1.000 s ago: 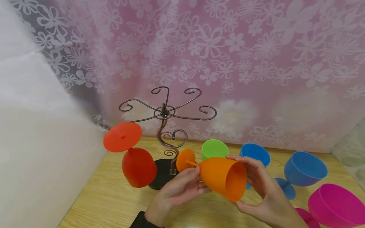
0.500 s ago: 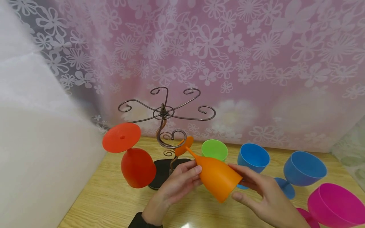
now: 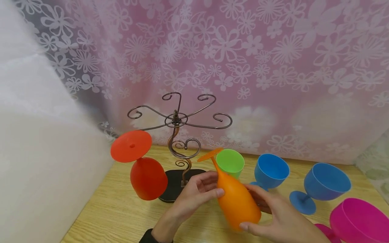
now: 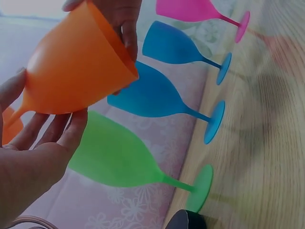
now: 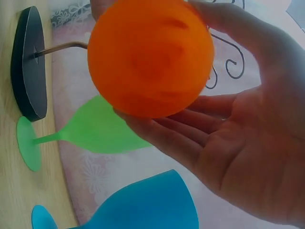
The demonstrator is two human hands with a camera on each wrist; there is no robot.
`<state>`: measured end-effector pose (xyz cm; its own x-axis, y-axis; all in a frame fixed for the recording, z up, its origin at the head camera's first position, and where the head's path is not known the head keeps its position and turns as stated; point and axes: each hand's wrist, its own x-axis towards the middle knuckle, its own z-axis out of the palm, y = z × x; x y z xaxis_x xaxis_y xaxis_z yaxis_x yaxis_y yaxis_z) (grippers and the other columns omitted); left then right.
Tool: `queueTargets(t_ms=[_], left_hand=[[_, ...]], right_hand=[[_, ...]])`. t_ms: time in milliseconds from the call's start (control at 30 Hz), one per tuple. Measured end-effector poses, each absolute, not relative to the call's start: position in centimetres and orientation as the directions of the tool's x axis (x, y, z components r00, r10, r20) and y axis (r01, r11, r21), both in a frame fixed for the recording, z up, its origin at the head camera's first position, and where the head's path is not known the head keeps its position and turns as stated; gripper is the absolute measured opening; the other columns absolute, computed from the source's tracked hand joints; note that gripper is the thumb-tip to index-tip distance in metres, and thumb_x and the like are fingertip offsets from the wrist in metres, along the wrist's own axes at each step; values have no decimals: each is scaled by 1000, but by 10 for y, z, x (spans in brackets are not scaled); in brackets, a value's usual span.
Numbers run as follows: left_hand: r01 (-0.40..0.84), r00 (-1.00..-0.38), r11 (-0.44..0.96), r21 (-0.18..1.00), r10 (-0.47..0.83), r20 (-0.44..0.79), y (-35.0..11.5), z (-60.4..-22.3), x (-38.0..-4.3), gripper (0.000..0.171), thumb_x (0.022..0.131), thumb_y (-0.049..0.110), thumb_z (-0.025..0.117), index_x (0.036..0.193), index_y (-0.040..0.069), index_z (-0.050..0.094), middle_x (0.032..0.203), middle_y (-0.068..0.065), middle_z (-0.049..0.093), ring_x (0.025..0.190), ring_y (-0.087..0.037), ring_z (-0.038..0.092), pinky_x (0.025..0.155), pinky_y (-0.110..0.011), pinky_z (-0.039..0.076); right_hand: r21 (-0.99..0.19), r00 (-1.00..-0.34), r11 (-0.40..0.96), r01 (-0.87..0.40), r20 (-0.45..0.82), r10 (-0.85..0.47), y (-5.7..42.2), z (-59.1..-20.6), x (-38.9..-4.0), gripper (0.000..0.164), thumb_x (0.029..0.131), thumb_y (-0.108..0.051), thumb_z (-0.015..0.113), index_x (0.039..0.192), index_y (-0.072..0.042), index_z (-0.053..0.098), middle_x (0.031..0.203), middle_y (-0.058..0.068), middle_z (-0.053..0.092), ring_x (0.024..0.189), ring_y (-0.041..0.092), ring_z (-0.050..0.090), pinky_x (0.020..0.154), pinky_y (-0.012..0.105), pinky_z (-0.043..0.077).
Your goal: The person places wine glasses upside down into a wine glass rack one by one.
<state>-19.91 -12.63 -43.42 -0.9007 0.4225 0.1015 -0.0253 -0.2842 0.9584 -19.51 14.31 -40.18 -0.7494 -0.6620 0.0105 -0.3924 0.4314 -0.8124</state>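
Note:
An orange goblet (image 3: 238, 202) is held above the table between both hands, tilted with its foot up and its mouth down to the right. My left hand (image 3: 194, 195) grips the bowl near the stem, thumb on the near side. Around the rim end, the fingers and thumb of my right hand (image 3: 276, 212) hold the bowl. In the right wrist view I look straight into the goblet's round mouth (image 5: 150, 59). To the left, a red goblet (image 3: 149, 179) hangs upside down from a metal rack (image 3: 176, 119) with curled arms.
Behind the orange goblet stands a green goblet (image 3: 230, 162). Two blue goblets (image 3: 271, 171) (image 3: 326, 182) and a magenta goblet (image 3: 360, 221) stand to the right. The rack's black base (image 3: 171, 189) rests on the wooden table. A pink flowered curtain (image 3: 228, 67) hangs behind.
The orange goblet has turned from nearly sideways to foot up, its mouth swinging downward. Both hands have turned with it, and the right hand's grip has shifted along the rim.

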Motion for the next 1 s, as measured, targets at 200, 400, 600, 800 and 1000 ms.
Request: queueTargets(t_ms=[200, 400, 600, 800, 1000], left_hand=[[21, -886, -290, 957, 438, 152, -125, -436, -197, 51, 93, 11, 78, 138, -2, 59, 135, -14, 64, 119, -24, 64, 101, -36, 54], [44, -883, -270, 962, 439, 164, -127, -436, -197, 49, 94, 10, 77, 137, -3, 59, 135, -14, 63, 121, -25, 63, 103, -36, 52], [45, -852, -198, 979, 504, 141, -145, -447, -210, 42, 105, 15, 62, 142, -1, 54, 139, -20, 60, 128, -34, 59, 107, -44, 49], [99, -846, 54, 994, 530, 55, -176, -456, -223, 33, 107, 13, 55, 133, -7, 61, 124, -26, 68, 115, -42, 66, 102, -52, 52], [198, -882, 274, 941, 469, 49, -205, -462, -227, 31, 110, 13, 49, 120, -11, 65, 111, -27, 70, 102, -44, 70, 91, -47, 59]], right_hand=[[-810, -756, 502, -304, -116, -644, 140, -405, -199, 84, 86, -38, 84, 150, -2, 43, 139, 11, 60, 115, 28, 66, 89, 44, 59], [-778, -766, 545, -313, -134, -629, 137, -405, -199, 87, 83, -43, 86, 148, -4, 44, 138, 9, 59, 114, 29, 64, 88, 47, 59], [-751, -779, 500, -431, 29, -627, 138, -403, -196, 80, 84, -45, 84, 146, -10, 46, 139, 6, 59, 116, 26, 65, 89, 40, 60], [-772, -802, 455, -444, 115, -587, 139, -400, -191, 80, 83, -38, 87, 146, -11, 46, 141, 6, 57, 120, 26, 64, 90, 39, 59], [-748, -824, 455, -484, 213, -526, 132, -395, -184, 84, 80, -42, 89, 148, -20, 46, 141, -3, 58, 118, 17, 65, 89, 28, 58]])
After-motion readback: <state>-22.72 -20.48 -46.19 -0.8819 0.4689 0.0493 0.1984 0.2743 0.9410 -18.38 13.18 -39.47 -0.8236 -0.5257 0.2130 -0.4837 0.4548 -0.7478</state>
